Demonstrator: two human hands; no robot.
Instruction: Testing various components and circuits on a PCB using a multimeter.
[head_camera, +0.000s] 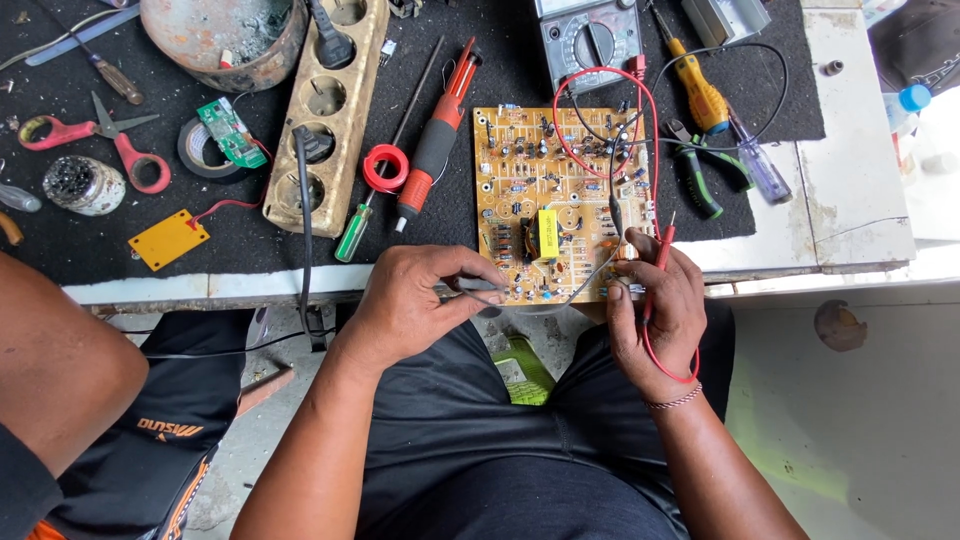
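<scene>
A yellow-brown circuit board with many small parts lies at the near edge of the black mat. My left hand sits at the board's near-left corner, fingers closed on a thin grey wire or metal piece. At the board's near-right corner, my right hand grips a small copper-coloured part together with the red and black meter probes. Their red lead loops over the board up to a grey multimeter at the far edge.
On the mat lie a red soldering tool, a solder spool, a wooden socket strip, red scissors, a tape roll, a yellow screwdriver and green pliers. Another person's arm is at left.
</scene>
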